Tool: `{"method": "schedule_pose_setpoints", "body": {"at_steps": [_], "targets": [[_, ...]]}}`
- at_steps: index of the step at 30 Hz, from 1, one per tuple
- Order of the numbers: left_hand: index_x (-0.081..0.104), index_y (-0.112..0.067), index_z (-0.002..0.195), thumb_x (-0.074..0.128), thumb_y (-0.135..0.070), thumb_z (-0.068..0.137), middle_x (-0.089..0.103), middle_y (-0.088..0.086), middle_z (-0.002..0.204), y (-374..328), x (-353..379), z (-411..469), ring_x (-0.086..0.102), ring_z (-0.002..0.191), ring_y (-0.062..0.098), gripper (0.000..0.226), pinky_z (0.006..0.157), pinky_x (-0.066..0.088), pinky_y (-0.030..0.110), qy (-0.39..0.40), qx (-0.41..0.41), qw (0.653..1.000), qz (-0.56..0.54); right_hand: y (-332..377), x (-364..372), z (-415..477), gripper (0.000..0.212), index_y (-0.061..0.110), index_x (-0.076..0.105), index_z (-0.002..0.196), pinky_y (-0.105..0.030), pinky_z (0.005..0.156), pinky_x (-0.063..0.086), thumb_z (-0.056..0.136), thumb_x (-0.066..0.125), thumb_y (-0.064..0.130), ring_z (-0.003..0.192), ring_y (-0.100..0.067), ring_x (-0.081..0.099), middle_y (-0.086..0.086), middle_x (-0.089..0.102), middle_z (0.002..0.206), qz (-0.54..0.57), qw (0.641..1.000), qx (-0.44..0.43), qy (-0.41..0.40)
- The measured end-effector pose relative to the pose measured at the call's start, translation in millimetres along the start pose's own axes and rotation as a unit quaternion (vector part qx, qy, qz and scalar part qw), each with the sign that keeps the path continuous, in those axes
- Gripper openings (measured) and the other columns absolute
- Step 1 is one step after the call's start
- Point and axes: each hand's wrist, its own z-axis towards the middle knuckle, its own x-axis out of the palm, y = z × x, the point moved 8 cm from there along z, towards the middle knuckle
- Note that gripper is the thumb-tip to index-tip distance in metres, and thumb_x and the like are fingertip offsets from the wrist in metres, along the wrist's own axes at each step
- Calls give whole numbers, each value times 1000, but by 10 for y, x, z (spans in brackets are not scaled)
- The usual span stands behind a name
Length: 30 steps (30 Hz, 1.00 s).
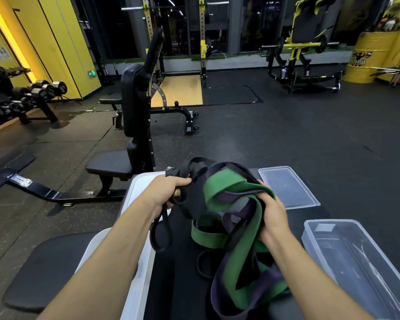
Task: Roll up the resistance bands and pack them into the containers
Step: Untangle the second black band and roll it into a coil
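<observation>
Tangled bands [238,269], none rolled: your left hand [169,190] grips a black band [162,234], your right hand [273,215] clutches the bunch; the container [346,257] beside it sits empty.

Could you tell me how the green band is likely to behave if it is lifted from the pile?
Probably floppy: the green band droops in loose folds below the right hand. It will likely drag the purple band and black band along, since they are tangled.

Left of the upright black bench [134,100], a green lit sign [91,73] shows marks too small to read. Far right of the bench, a yellow drum [367,58] carries a black emblem with blurred lettering. Nothing reads clearly.
</observation>
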Motion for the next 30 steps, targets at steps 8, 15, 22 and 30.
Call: {"method": "schedule_pose_setpoints", "body": {"at_steps": [8, 15, 22, 30], "targets": [[80, -22, 104, 71, -25, 93, 38, -5, 54, 46, -63, 39, 27, 47, 9, 14, 47, 12, 25, -32, 20, 999, -29, -238, -200, 78, 15, 9, 76, 89, -39, 67, 61, 84, 69, 21, 65, -28, 69, -11, 73, 79, 28, 993, 113, -26], [82, -17, 104, 73, -21, 92, 38, -4, 54, -254, -7, -66, 34, 43, 7, 16, 40, 23, 21, -38, 85, 996, 5, -308, -500, 158, 23, 2, 75, 102, -44, 82, 60, 81, 74, 12, 80, -31, 71, -18, 77, 93, -135, 979, 117, -95], [82, -20, 104, 75, -20, 91, 39, -4, 51, -314, 33, -154, 35, 45, 9, 15, 39, 25, 18, -30, 94, 995, -11, -145, -490, 290, 37, 13, 76, 93, -47, 88, 59, 71, 84, 41, 88, -30, 72, -7, 77, 89, -476, 876, 75, -12], [80, -14, 108, 72, -17, 93, 39, -3, 52, -233, 69, -259, 35, 42, 7, 17, 37, 26, 16, -16, 81, 996, -16, 332, -476, -57, 50, 17, 64, 96, -43, 81, 53, 82, 69, 64, 104, -32, 59, -3, 55, 106, -742, 662, -94, -39]]}}
